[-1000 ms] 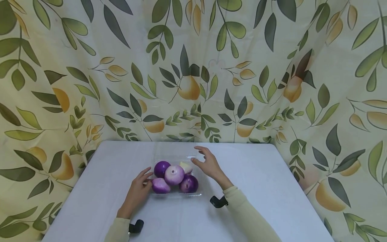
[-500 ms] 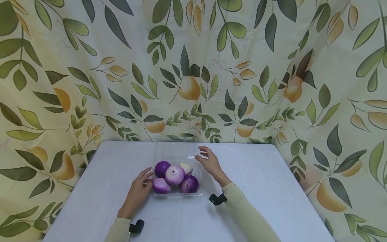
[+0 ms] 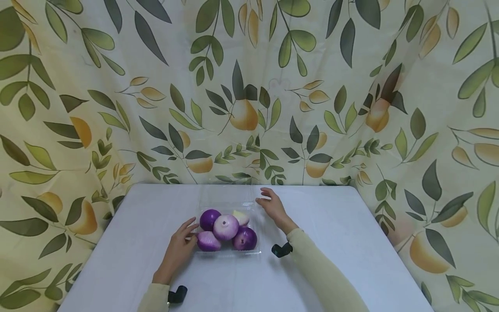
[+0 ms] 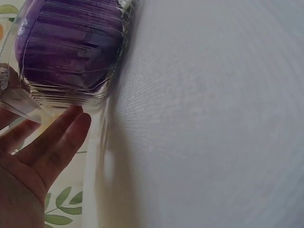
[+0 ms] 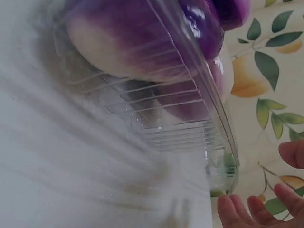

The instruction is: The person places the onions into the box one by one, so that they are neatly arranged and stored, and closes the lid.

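Note:
A clear ridged plastic container (image 3: 258, 249) lies on the table with its lid (image 3: 226, 195) folded back behind it. Several purple onions (image 3: 226, 227) are piled inside, one at the back showing a pale, cream-coloured side (image 3: 241, 216). At the container's left wall, my left hand (image 3: 180, 245) has its fingers loosely extended; in the left wrist view the fingertips (image 4: 78, 123) reach right to the ridged corner. My right hand (image 3: 274, 208) hovers off the back right corner with fingers spread and nothing in them. From the right wrist, its fingertips (image 5: 228, 206) show just beyond the container's rim.
A white cloth-covered table (image 3: 331, 242) holds the container near its back edge. Behind it hangs a curtain (image 3: 249, 143) printed with leaves and fruit. Black cameras (image 3: 282, 250) are strapped at both wrists.
My right hand has drawn slightly right, away from the container's back right corner. The left hand stays by the left wall, and the onions keep their places.

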{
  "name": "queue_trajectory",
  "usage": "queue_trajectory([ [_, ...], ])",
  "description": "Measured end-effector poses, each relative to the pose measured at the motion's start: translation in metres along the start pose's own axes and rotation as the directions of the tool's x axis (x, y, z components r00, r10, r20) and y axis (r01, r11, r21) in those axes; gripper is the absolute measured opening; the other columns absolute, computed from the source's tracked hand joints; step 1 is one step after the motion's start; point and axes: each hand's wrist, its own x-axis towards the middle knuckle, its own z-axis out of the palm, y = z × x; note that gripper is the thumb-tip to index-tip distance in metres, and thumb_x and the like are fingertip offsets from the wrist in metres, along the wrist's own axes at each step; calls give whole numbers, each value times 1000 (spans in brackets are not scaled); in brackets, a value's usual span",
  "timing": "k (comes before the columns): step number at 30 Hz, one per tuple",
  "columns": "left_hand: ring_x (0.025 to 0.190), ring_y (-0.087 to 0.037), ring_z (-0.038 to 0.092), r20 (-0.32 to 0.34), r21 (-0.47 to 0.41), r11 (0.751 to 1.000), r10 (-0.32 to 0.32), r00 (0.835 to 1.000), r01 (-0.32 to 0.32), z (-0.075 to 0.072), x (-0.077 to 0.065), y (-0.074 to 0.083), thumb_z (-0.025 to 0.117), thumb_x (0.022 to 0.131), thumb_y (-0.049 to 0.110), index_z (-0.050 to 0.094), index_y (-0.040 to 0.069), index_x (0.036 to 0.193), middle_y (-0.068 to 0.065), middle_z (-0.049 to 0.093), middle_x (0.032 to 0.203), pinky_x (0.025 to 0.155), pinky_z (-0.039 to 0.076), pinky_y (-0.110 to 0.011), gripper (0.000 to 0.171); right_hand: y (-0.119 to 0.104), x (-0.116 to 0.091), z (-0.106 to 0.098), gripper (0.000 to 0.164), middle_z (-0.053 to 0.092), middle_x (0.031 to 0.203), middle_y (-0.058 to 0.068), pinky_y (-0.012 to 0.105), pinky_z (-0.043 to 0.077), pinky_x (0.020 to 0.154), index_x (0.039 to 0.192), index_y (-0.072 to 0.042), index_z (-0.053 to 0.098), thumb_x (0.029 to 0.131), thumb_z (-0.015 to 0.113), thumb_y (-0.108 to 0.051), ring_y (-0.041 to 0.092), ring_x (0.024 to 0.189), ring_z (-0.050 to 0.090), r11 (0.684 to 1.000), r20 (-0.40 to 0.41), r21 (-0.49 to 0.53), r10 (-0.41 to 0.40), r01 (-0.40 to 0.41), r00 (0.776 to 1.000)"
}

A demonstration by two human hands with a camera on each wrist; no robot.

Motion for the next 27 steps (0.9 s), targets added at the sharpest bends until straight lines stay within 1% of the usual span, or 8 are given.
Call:
queue_trajectory([
  [5,95,-23,72,0,2,1000,-2,1000,2,0,2,0,60,89,0,66,0,124,-10,53,146,73,60,-24,35,3,13,2,60,42,149,24,44,51,104,147,-8,39,93,64,-15,37,128,54,991,35,105,85,-88,996],
  [10,95,-23,72,1,0,1000,-7,1000,7,0,1,2,60,89,0,65,-1,124,-10,52,146,73,60,-25,35,8,21,5,63,40,148,29,45,52,102,151,-4,31,95,58,-8,40,128,53,971,88,198,118,-133,989],
  [12,95,-23,72,0,-7,1000,-11,1000,11,0,0,3,60,89,0,66,-1,124,-10,53,146,73,60,-24,35,11,24,6,63,43,145,31,42,54,100,151,-2,28,95,55,-5,39,123,57,966,111,218,115,-137,987],
  [15,95,-23,72,-1,-12,1000,-14,1000,14,0,-1,3,60,89,-1,66,-1,123,-10,53,146,73,60,-23,35,14,27,8,64,48,138,32,36,57,92,152,-1,26,93,53,-1,31,108,63,964,137,229,107,-137,985],
  [19,95,-23,72,-6,-19,1000,-14,1000,13,0,-1,4,60,89,-1,66,-1,123,-11,53,145,73,60,-23,35,16,28,9,66,49,137,32,34,57,89,152,-1,25,92,52,0,20,95,62,968,156,208,109,-141,982],
  [21,94,-24,72,-9,-23,1000,-13,1000,13,0,-1,4,60,89,-1,66,-1,123,-11,53,145,73,60,-24,34,16,28,9,66,48,141,32,36,57,92,153,-1,24,93,51,-1,22,98,63,968,167,202,115,-148,979],
  [23,95,-24,72,-9,-25,999,-20,1000,19,0,-1,4,60,89,-1,66,-1,123,-11,53,145,73,60,-24,35,16,28,10,65,45,144,31,38,57,94,153,-1,23,94,51,-1,28,107,63,964,180,210,125,-162,976],
  [27,95,-23,72,-1,-25,999,-40,999,40,0,-2,4,60,89,-1,66,0,124,-9,52,146,74,60,-23,35,14,27,9,65,39,151,28,37,56,97,153,0,22,95,50,-1,38,124,55,952,206,234,150,-197,967],
])
